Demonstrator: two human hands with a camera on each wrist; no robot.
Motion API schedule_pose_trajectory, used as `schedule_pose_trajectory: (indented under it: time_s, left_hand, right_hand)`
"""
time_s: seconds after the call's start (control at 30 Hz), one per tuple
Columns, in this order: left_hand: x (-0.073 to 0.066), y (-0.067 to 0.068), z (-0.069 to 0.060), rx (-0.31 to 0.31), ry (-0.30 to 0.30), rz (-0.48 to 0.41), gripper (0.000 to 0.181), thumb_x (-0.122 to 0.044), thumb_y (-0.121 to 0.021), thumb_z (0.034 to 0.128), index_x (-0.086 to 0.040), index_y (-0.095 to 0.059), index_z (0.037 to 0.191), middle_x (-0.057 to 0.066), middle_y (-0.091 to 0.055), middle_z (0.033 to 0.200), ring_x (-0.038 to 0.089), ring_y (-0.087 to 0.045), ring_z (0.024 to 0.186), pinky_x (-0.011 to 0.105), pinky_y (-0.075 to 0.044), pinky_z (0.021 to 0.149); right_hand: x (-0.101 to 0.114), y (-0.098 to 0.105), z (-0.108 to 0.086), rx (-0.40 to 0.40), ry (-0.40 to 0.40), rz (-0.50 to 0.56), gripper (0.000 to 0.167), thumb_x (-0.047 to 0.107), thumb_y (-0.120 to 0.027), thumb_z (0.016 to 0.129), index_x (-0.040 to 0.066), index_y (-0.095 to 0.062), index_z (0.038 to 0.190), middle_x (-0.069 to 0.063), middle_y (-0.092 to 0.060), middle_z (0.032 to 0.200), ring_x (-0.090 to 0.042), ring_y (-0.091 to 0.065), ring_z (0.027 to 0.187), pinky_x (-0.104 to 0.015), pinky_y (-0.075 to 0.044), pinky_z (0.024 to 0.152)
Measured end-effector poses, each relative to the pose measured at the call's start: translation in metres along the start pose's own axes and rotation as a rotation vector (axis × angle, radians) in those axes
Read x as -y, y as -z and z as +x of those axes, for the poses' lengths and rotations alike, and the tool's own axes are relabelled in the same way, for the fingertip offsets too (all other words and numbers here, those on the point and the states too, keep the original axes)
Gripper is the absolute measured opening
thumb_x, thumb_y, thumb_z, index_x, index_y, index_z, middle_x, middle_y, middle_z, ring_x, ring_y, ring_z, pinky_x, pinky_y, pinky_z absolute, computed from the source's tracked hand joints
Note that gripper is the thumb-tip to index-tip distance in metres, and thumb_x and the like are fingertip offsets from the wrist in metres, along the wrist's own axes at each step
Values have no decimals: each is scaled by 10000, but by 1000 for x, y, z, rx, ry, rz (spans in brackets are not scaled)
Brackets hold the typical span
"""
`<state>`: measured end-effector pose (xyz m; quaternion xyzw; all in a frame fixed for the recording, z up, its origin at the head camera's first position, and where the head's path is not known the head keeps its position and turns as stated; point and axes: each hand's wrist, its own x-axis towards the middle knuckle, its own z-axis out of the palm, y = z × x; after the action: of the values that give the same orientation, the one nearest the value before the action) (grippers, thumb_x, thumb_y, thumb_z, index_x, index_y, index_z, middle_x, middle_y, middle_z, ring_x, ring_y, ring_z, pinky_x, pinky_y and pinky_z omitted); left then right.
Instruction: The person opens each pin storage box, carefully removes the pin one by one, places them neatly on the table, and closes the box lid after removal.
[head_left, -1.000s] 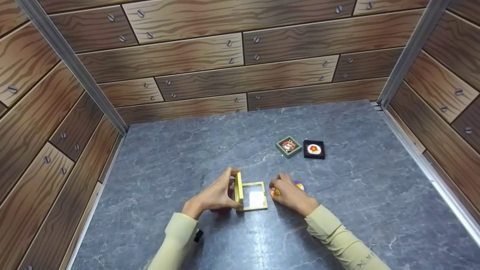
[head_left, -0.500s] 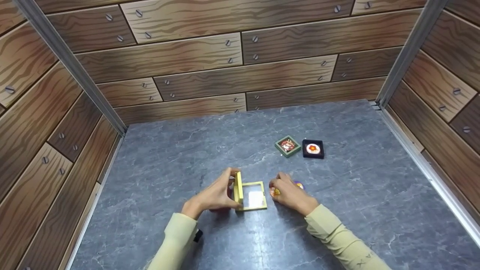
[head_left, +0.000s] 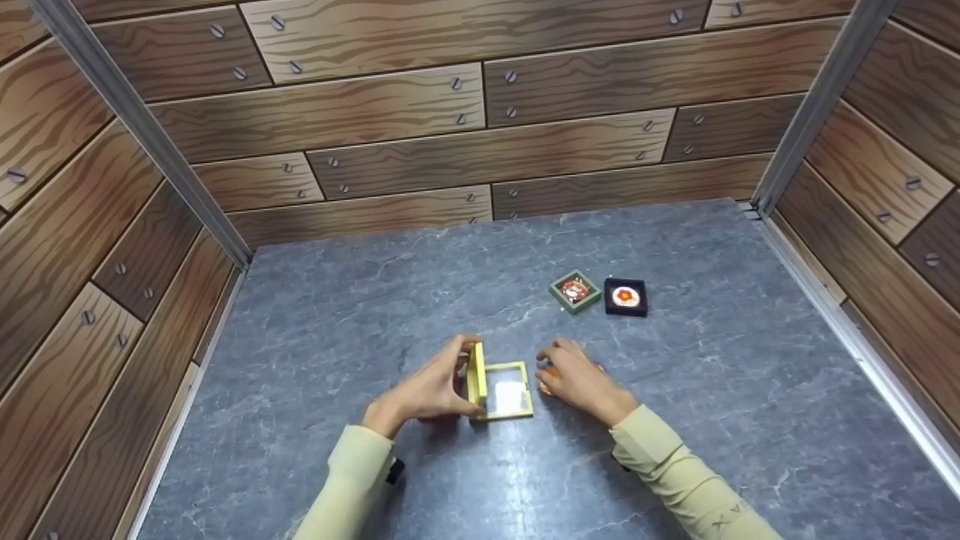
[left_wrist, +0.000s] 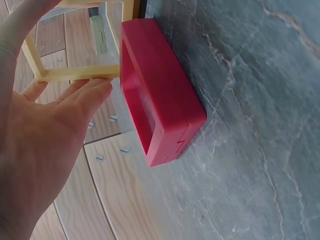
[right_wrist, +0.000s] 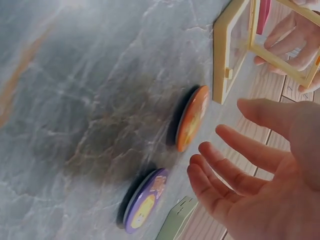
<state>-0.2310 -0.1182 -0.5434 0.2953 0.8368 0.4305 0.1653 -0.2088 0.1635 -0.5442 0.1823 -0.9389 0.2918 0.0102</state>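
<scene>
In the head view my left hand [head_left: 427,386] holds the upright half of a hinged yellow display frame [head_left: 481,371], thumb at its near end and fingers at the far end. The other half, with a clear window, lies flat on the table. My right hand [head_left: 581,381] is just right of it, over an orange round badge [right_wrist: 192,120]. The right wrist view shows its fingers loosely spread, apart from the badge and holding nothing. Beside the orange badge lies a purple round badge [right_wrist: 145,200], mostly covered by the hand in the head view.
A red display frame [left_wrist: 165,75] stands on the table under my left hand. Further back lie a green frame [head_left: 575,291] and a black frame [head_left: 625,297], each with a round badge inside. Wood-patterned walls [head_left: 397,157] enclose the grey marbled table [head_left: 375,292].
My right hand's fingers, bunched at the orange badge before, have loosened and spread, and the hand covers more of the purple badge. The left hand and yellow frame stay put.
</scene>
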Motion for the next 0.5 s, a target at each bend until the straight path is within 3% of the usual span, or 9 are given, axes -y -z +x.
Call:
schedule_pose_trajectory:
  time_s: [0.1, 0.4, 0.5]
  left_hand:
    - [0, 0, 0, 0, 0, 9, 1041, -196, -933, 755, -189, -311, 1590, 145, -456, 1575, 390, -504, 1476, 495, -404, 1280]
    - [-2, -5, -2, -24, 9, 45, 1049, -267, -943, 767, -161, -304, 1592, 152, -494, 1549, 364, -504, 1481, 486, -395, 1286]
    - [-2, -6, -1, -38, 17, 64, 1017, -306, -944, 763, -140, -340, 1564, 146, -505, 1555, 335, -499, 1478, 492, -396, 1284]
  right_hand:
    - [5, -1, 8, 18, -37, 12, 218, 88, -707, 960, -65, -736, 1112, -206, -685, 1077, -402, -629, 1080, -550, -547, 1015]
    - [20, -5, 20, -18, 55, 35, 193, 111, -688, 983, -58, -752, 1052, -217, -756, 1036, -390, -696, 995, -550, -572, 936]
    - [26, -5, 24, -2, 44, 68, 197, 111, -683, 991, -55, -752, 1070, -217, -757, 1060, -374, -700, 987, -542, -594, 917]
